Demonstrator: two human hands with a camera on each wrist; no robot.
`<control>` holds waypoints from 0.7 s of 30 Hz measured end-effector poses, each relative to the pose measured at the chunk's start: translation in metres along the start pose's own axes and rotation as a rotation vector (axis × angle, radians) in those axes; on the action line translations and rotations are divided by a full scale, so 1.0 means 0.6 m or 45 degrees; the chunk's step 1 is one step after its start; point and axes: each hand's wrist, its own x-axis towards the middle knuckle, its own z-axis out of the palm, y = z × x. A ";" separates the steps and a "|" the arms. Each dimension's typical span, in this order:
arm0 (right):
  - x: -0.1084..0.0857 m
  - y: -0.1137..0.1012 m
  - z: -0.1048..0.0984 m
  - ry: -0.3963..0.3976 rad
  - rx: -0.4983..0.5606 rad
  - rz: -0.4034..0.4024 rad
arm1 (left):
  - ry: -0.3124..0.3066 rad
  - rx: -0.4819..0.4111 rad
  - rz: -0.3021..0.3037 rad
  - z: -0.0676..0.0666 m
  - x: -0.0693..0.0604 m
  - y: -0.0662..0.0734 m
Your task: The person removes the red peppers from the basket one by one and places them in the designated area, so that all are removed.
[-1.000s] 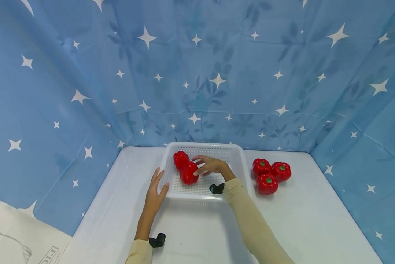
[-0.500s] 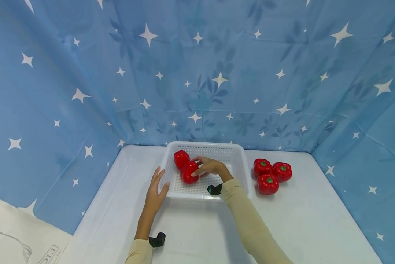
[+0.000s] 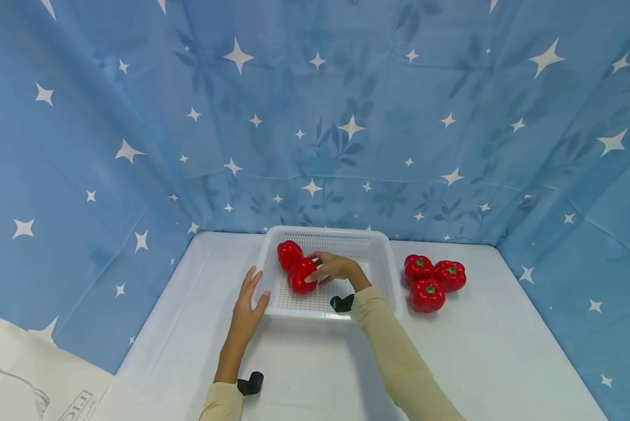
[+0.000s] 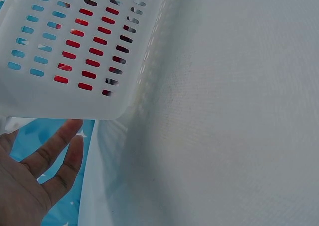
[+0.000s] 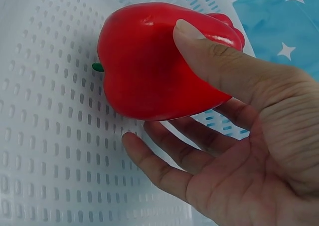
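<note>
In the head view's lower middle, the right hand (image 3: pixel 332 268), nearer than the spread left hand (image 3: pixel 246 313) at the left edge of the white basket (image 3: pixel 304 315), pinches the lower red pepper (image 3: pixel 300 279) inside it, just leftward, long axis roughly left-right in the right wrist view.

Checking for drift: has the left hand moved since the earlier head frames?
No: against the white table, the left hand beside the basket shows no visible shift.
</note>
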 end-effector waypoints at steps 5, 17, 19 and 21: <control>0.000 -0.001 0.001 -0.001 0.006 0.018 | -0.004 0.009 -0.006 0.000 0.000 -0.001; 0.010 0.003 0.001 0.014 0.009 0.029 | 0.002 0.006 0.008 -0.002 0.002 -0.004; 0.011 0.004 0.000 0.021 0.007 0.028 | 0.001 0.005 0.007 -0.002 0.002 -0.003; 0.012 0.004 0.000 0.030 0.010 0.027 | -0.001 0.001 0.007 -0.002 0.002 -0.003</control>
